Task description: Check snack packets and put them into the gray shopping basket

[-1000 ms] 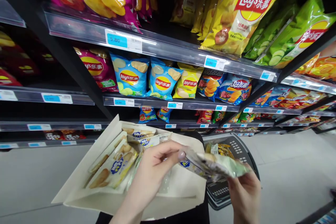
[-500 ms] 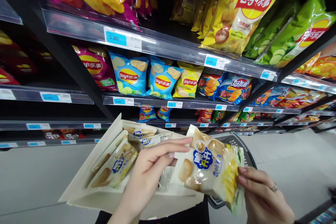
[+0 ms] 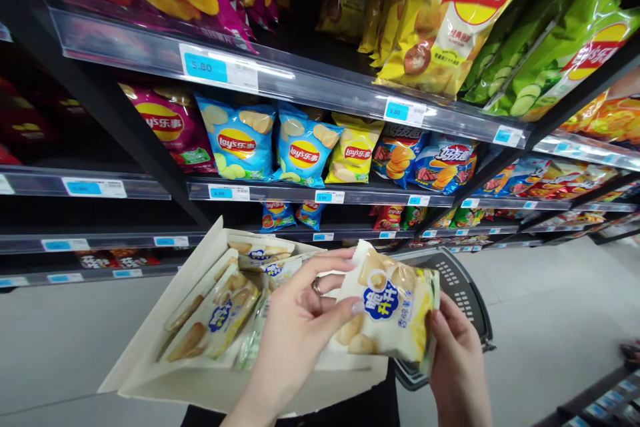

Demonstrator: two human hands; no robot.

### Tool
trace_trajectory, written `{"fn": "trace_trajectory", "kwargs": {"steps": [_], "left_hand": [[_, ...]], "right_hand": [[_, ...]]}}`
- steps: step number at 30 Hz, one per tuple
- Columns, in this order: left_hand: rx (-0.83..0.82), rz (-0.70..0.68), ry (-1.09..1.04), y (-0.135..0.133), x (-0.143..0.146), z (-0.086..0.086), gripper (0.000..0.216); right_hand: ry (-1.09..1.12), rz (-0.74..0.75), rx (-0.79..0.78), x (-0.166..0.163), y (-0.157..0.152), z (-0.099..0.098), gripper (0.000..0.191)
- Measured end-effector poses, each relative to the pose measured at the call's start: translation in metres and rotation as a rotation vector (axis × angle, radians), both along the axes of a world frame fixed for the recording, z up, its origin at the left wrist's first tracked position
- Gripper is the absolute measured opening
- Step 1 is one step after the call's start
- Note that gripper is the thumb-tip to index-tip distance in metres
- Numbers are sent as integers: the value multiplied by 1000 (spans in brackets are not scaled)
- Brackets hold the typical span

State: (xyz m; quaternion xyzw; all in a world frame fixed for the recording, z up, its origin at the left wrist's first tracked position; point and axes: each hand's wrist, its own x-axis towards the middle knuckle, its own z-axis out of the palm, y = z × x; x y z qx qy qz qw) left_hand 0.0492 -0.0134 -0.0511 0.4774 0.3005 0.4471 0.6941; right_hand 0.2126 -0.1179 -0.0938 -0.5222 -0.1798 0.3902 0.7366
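Note:
Between my two hands is a cream-and-yellow snack bag (image 3: 387, 303) with a blue cloud-shaped logo, its front turned up toward me. My left hand (image 3: 313, 310) grips its left end, thumb on the front and fingers behind the top edge. My right hand (image 3: 453, 347) pinches the opposite end, thumb on the front. Below and to the left, an open white cardboard box (image 3: 170, 377) sits tilted, holding several similar bags, among them a cream snack bag (image 3: 217, 313) leaning against its left side. My left forearm crosses over the box and hides part of its inside.
A dark grey shopping basket (image 3: 470, 287) stands behind the held bag, on the pale tiled floor (image 3: 540, 307). Ahead run black shelves with clear price rails (image 3: 310, 93), stocked with yellow Lay's bags (image 3: 465, 20), blue chip bags (image 3: 237, 137) and green ones (image 3: 560, 53).
My left hand has turned and closed on the bag's left end, where its fingers were stretched out before. My right hand and the bag have shifted left. The view has moved slightly.

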Motion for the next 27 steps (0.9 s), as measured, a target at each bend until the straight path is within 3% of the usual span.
{"fn": "trace_trajectory", "kwargs": {"steps": [4, 7, 9, 16, 22, 27], "left_hand": [[-31, -24, 194, 2, 1, 3, 53], [19, -190, 377, 5, -2, 4, 26], [41, -243, 452, 4, -3, 4, 28], [91, -251, 507, -1, -1, 7, 41], [120, -170, 586, 2, 1, 5, 44], [120, -168, 584, 0, 0, 3, 46]], "right_hand": [[20, -64, -6, 4, 2, -1, 27], [-22, -70, -21, 6, -3, -2, 29], [-35, -56, -52, 8, -6, -2, 31], [130, 260, -125, 9, -1, -4, 27], [20, 130, -107, 7, -7, -6, 24], [-44, 143, -109, 7, -12, -6, 23]]}}
